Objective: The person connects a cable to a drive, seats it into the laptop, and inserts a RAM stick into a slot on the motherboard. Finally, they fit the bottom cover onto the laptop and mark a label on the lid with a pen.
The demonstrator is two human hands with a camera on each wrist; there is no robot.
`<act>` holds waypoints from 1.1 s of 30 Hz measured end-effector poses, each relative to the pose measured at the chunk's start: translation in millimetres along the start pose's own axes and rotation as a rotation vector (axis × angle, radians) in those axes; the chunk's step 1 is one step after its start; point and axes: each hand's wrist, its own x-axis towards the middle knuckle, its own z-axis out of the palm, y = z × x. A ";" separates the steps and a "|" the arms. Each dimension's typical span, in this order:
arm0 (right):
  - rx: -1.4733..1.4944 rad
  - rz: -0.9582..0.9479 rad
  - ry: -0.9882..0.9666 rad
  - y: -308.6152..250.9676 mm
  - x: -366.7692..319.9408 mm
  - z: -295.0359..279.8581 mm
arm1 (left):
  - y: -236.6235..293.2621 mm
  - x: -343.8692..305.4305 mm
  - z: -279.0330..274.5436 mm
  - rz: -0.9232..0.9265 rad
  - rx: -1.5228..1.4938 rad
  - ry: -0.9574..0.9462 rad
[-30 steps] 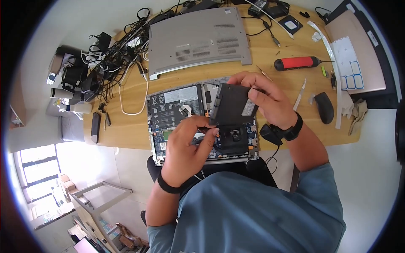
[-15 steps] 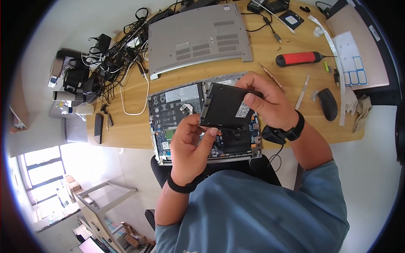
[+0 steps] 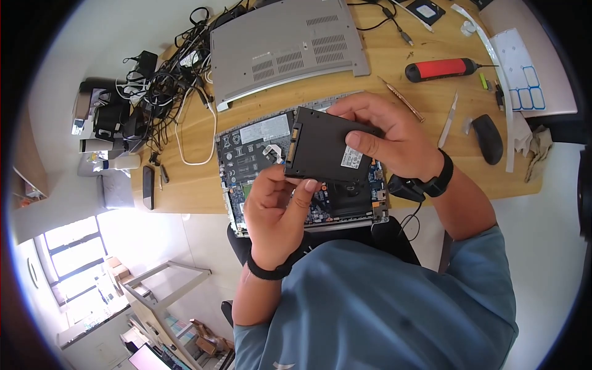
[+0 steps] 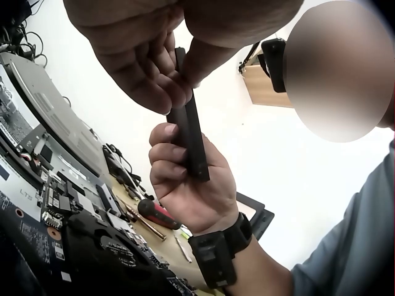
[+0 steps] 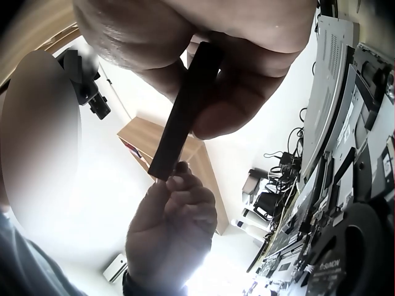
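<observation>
Above the opened laptop (image 3: 259, 132), both hands hold a black 2.5-inch solid-state drive (image 3: 317, 145). Its broad face is turned up in the head view, with gold contacts on the left edge and a white label at the lower right. The right hand (image 3: 398, 139) grips the right side, thumb on the face and fingers behind. At the lower left corner, the left hand (image 3: 276, 206) pinches the edge between thumb and fingers. Both wrist views show the drive (image 4: 192, 139) edge-on. Below it lie the battery (image 3: 256, 139), circuit boards and black fan (image 5: 333, 265).
Behind the laptop lies its grey bottom cover (image 3: 283, 52). On the right are a red-and-black screwdriver (image 3: 441, 69), a thin copper-coloured screwdriver (image 3: 402, 100), a pale blade-like tool (image 3: 449, 120) and a mouse (image 3: 488, 139). Tangled cables (image 3: 157, 92) cover the left back.
The drive has been raised and turned so its face and gold contacts show more fully. The left hand has shifted along its lower edge; the right hand keeps its grip. The head view has shifted.
</observation>
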 end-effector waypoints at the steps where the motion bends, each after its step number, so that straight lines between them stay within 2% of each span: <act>1: 0.001 0.005 -0.011 -0.1 0.1 -0.8 | 0.2 0.1 -0.2 0.003 0.009 -0.003; 10: 0.012 0.060 -0.052 -3.1 0.9 -1.6 | -3.1 -2.1 -4.7 -0.061 -0.050 0.027; 25: 0.021 0.096 -0.051 0.1 1.4 -1.5 | -3.0 -0.3 -5.6 -0.011 -0.042 0.034; 33: 0.035 0.105 -0.031 4.8 1.1 -1.9 | 3.0 -0.6 -3.2 -0.053 -0.025 0.047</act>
